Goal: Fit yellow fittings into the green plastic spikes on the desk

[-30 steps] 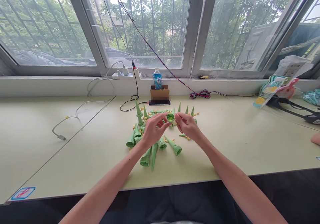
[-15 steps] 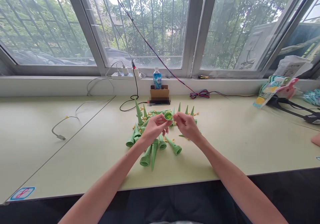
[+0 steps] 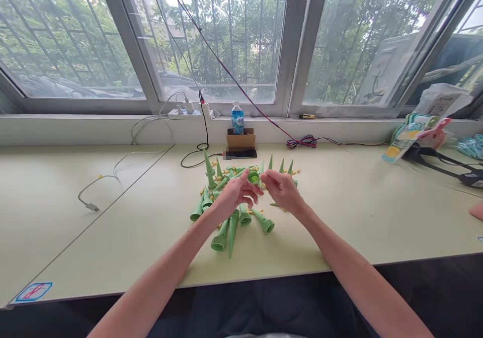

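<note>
My left hand (image 3: 238, 193) holds a green plastic watering spike (image 3: 253, 177) between thumb and fingers, its round threaded mouth turned toward me. Close against the right side of that mouth, my right hand (image 3: 279, 186) is closed in a pinch. Whatever lies between its fingertips is hidden. Around and below my hands are several more green spikes. One lying spike (image 3: 264, 222) shows its wide open end, and another spike (image 3: 209, 169) stands upright at the left. Small yellow valve pieces (image 3: 298, 171) are scattered among them.
Behind the spikes lie a phone (image 3: 245, 154) and a cardboard box (image 3: 241, 141) with a blue bottle (image 3: 237, 118). Cables (image 3: 91, 206) run over the left table. Black straps (image 3: 445, 162) and a pink item (image 3: 433, 133) sit at right. Another person's hand (image 3: 477, 210) shows at the right edge.
My left fingers have loosened and spread slightly under the spike, whose mouth has tilted a little. My right hand has barely moved and stays pinched beside it.
</note>
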A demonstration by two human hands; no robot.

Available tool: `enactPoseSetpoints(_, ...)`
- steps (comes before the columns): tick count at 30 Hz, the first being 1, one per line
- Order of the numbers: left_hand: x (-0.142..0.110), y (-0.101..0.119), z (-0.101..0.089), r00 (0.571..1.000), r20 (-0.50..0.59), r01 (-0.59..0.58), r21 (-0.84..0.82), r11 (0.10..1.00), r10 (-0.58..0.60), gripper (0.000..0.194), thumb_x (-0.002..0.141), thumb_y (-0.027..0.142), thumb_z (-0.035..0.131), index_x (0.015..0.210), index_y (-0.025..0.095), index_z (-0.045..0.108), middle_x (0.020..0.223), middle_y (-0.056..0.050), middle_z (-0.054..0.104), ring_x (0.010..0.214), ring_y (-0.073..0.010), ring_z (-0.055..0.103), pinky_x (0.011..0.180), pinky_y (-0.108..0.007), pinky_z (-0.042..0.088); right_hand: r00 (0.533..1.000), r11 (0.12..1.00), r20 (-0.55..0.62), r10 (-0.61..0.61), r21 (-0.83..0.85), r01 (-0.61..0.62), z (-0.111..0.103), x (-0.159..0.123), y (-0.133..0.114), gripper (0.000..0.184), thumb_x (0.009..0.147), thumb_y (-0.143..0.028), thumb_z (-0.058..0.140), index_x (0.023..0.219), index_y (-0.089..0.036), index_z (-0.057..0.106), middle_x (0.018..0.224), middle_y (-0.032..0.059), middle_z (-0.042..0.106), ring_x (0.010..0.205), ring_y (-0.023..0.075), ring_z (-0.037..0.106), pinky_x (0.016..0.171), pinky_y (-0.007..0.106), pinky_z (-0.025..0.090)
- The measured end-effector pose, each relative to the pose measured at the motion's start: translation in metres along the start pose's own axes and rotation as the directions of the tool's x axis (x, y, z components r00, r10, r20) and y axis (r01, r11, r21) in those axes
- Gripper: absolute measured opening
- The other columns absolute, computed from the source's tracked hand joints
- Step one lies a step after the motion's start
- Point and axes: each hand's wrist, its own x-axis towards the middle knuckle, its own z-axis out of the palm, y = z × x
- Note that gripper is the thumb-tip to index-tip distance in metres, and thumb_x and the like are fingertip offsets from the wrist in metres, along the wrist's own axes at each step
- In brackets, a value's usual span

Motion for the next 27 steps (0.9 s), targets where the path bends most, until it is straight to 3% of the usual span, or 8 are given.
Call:
enactPoseSetpoints(11, -0.0014, 0.0020, 0.0013, 0.998, 0.003, 0.063, -0.060, 0.996, -0.063, 0.052, 0.085, 0.061, 0.054, 0.077, 0.011, 0.064, 0.074, -0.010, 0.066, 0.059, -0.0153, 0.057, 0.052, -0.027, 0.043, 0.998, 0.998, 0.055, -0.041, 0.040, 0.039, -0.0007, 0.0001, -0.0026, 0.036, 0.097, -0.041, 0.043, 0.069, -0.018, 0.047, 0.055, -0.0047, 0.042, 0.051, 0.0078, 0.031, 0.050, 0.021, 0.029)
enactPoseSetpoints(27, -0.0034, 0.0043, 0.0005, 0.999, 0.033, 0.016, -0.033, 0.999, -0.015, 0.039, 0.085, 0.052, 0.061, 0.084, 0.014, 0.060, 0.082, -0.007, 0.062, 0.059, -0.0133, 0.057, 0.051, -0.025, 0.043, 0.996, 0.998, 0.090, 0.009, 0.059, -0.015, -0.0011, 0.0000, 0.0005, 0.032, 0.097, -0.043, 0.043, 0.076, -0.020, 0.049, 0.054, -0.0059, 0.037, 0.049, 0.0082, 0.029, 0.048, 0.022, 0.026)
